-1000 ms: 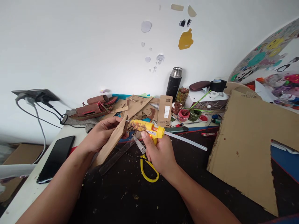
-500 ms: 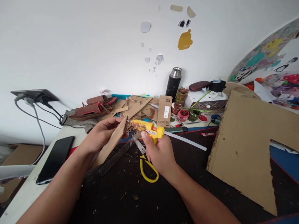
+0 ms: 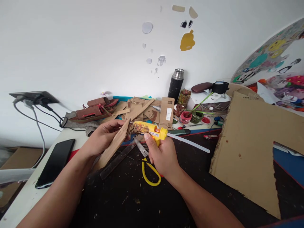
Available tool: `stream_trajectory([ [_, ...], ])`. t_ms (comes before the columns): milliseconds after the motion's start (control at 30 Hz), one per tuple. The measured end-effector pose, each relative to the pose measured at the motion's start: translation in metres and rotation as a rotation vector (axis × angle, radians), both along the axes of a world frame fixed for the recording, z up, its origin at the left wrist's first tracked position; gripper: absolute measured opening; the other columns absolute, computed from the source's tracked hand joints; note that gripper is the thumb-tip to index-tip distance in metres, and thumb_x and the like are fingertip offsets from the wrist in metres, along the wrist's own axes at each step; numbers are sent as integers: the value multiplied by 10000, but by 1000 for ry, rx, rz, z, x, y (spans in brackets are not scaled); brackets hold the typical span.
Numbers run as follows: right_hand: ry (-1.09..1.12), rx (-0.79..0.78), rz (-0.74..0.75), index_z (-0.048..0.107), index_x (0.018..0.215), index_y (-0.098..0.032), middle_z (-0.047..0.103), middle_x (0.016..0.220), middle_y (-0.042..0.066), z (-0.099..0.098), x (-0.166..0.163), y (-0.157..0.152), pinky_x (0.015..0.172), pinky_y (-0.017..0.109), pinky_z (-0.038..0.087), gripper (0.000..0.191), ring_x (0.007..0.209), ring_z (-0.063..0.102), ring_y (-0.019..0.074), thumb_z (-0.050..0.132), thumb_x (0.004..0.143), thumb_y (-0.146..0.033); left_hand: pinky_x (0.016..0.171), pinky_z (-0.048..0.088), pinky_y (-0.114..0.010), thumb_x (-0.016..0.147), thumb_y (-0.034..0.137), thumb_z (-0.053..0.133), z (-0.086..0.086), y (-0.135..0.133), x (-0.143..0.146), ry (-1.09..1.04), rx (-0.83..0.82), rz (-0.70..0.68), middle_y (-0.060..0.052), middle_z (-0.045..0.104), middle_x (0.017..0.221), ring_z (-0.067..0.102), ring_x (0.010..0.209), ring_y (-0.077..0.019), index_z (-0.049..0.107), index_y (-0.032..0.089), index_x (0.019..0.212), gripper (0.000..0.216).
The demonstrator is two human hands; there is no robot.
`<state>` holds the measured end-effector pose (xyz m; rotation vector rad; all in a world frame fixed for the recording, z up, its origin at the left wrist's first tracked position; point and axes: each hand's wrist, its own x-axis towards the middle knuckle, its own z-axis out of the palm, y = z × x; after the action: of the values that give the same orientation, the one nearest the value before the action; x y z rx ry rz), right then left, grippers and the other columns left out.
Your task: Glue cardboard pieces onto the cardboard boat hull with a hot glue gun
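And not one word comes up legible here: small print (image 3: 154, 134) runs along the yellow glue gun (image 3: 148, 129), too tiny to make out, and over on the brown carton (image 3: 164, 110), a white label (image 3: 168, 114) and dark printed patches (image 3: 170, 103), all of it beyond reading

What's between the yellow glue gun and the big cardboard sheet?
In the head view, a translucent glue stick, sticking out of the glue gun toward the cardboard sheet.

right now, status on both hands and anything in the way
Left fingers gripping tan strip. Right fingers around yellow glue gun, aimed at strip's upper end. Scissors and dark bar lying close by.
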<state>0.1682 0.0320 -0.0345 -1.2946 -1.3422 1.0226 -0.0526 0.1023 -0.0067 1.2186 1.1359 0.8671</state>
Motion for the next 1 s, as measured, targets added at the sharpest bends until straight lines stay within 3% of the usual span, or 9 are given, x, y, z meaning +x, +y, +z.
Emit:
stream_trajectory([
  [1000, -14, 11, -23, 629, 715, -236, 441, 392, -37, -1, 1, 3, 459, 271, 402, 551, 456, 558, 180, 521, 1069, -644, 632, 597, -203, 639, 480, 1038, -6, 1, -3, -6, -12, -20, -59, 835, 807, 759, 683, -186, 847, 217, 929, 435],
])
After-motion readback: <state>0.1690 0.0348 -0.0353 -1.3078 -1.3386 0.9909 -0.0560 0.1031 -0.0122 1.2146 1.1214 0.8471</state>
